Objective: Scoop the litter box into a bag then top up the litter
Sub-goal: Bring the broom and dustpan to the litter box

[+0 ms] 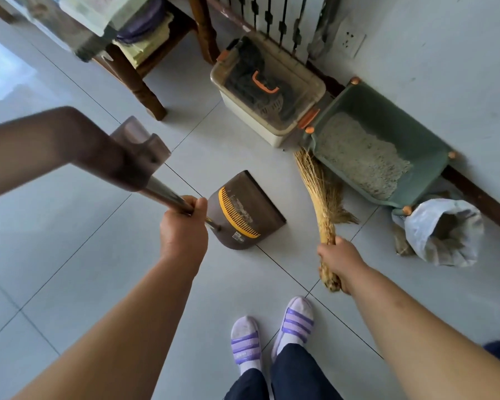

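the fingers of the left hand are curled fully round the thin metal shaft of a long-handled dustpan, with nothing else in them. the right hand is closed in a fist round the braided neck of a straw broom. the pan is hard brown plastic with a yellow comb strip across its mouth; it rests on the tiled floor ahead of the feet, some grey grit lying by the comb. the broom's dry, fanned bristles touch the floor at the near corner of the litter box, a green square tray with small round knobs at its corners. it stands against the wall and holds pale, coarse litter heaped toward one side. just beside it slumps an open white bag, crinkled, with dull greyish stuff inside. judging from this, the step in hand is sweeping up stray grains round the box, and whether the litter has been topped up cannot be told. the next move likely calls for short strokes toward the pan, its lip pressed flat to the tile. a lidded clear storage box sits on the tray's other side.
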A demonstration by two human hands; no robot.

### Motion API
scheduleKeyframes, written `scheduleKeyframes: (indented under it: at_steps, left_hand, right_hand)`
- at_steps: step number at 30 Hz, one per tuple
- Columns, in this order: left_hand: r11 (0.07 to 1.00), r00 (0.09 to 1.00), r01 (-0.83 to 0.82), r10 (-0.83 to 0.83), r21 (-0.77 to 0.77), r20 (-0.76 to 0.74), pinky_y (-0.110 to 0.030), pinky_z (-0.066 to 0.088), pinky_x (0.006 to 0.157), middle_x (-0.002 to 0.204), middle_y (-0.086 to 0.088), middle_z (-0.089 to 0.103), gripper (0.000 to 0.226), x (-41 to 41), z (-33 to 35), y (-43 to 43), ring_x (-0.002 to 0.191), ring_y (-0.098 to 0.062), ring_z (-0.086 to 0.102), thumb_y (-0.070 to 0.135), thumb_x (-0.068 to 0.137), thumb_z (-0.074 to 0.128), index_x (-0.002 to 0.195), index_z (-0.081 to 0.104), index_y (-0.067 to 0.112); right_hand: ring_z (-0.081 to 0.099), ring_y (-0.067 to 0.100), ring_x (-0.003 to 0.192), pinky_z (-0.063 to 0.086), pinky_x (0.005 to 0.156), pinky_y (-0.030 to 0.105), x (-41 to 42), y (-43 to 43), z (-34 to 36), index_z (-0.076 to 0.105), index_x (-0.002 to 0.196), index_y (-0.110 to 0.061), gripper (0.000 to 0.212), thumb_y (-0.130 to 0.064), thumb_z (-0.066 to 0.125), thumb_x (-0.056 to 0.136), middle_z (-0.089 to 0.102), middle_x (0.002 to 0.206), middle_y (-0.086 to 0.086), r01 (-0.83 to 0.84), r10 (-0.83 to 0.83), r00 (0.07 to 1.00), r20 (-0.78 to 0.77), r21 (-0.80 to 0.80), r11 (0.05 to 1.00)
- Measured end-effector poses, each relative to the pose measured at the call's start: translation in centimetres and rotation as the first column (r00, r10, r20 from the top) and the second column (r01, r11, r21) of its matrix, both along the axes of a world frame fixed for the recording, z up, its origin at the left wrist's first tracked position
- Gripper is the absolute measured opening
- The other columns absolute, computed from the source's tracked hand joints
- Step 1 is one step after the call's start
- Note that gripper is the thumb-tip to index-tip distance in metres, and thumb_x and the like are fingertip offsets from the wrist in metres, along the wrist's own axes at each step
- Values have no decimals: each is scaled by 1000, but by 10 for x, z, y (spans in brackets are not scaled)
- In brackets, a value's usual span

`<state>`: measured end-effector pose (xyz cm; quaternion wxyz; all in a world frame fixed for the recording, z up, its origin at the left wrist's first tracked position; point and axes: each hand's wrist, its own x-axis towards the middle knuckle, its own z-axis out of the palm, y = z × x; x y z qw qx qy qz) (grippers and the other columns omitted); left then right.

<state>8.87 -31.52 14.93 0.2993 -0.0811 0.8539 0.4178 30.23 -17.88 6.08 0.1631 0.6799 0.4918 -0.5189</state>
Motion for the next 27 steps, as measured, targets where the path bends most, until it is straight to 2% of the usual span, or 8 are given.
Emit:
scheduleKeyframes:
  at_steps: [4, 7, 10, 13, 16, 21, 24, 27]
  left_hand:
    - [1000, 999, -21, 21, 1, -38, -28, 38, 58, 70, 1, 50, 26, -13, -4, 1, 75, -22, 55, 30, 95, 56, 70, 54, 22]
    - [1000, 999, -1, 1, -2, -44, -29, 39, 60, 68, 0, 49, 27, -21, -9, 6, 73, -22, 55, 31, 94, 56, 68, 52, 22]
    - [1000, 999, 24, -24, -10, -26, -26, 36, 53, 63, 2, 44, 24, -24, -11, 13, 68, -21, 53, 30, 94, 54, 72, 49, 21]
    - [1000, 1000, 4, -4, -30, 8, -25, 31, 47, 60, 3, 42, 23, -22, -11, 14, 57, -18, 45, 30, 95, 53, 74, 49, 20]
    - [999, 999, -24, 25, -25, 41, -26, 33, 49, 64, 2, 46, 22, -19, -11, 6, 65, -19, 50, 30, 96, 53, 76, 53, 21]
    - [999, 997, 44, -42, -16, 65, -29, 35, 57, 69, 1, 50, 23, -14, -4, -8, 75, -21, 54, 31, 95, 54, 75, 54, 21]
    - [995, 994, 99, -98, -10, 56, -29, 32, 55, 71, -3, 48, 16, -6, 5, -13, 74, -20, 51, 30, 95, 54, 82, 55, 20]
    - [984, 984, 176, -176, -11, 41, -29, 30, 54, 70, -4, 45, 19, 6, 16, -17, 73, -20, 50, 30, 95, 54, 79, 53, 19]
  right_hand:
    - [58, 30, 77, 44, 65, 34, -61, 20, -14, 53, 103, -4, 41, -19, 47, 66, 57, 82, 16, 85, -90, 994, -62, -83, 993]
    - [59, 25, 87, 45, 68, 27, -86, 23, -20, 52, 106, 0, 29, -13, 48, 80, 60, 97, 15, -61, 62, 998, 5, -90, 994]
    - [55, 25, 97, 42, 77, 27, -82, 14, 7, 53, 108, 0, 20, -11, 43, 95, 59, 124, 20, -348, 354, 930, 102, -71, 935]
    - [61, 28, 89, 46, 73, 28, -46, -2, 30, 56, 116, -2, 32, -12, 52, 86, 63, 101, 16, -545, 554, 823, 125, -101, 832]
    - [62, 27, 80, 53, 77, 37, -11, -22, 52, 57, 112, -9, 34, -13, 54, 78, 63, 89, 9, -473, 482, 876, 27, -152, 868]
    - [58, 20, 103, 49, 84, 33, 23, -58, 86, 40, 143, -24, 56, -21, 49, 87, 59, 120, 3, -368, 363, 930, -64, -120, 922]
    - [58, 20, 100, 48, 82, 34, 31, -76, 95, 42, 139, -20, 50, -23, 48, 89, 59, 118, 4, -250, 246, 967, -63, -85, 964]
    - [62, 26, 94, 52, 81, 40, 40, -83, 102, 53, 120, -15, 36, -23, 49, 85, 62, 105, 9, -117, 113, 992, -53, -62, 991]
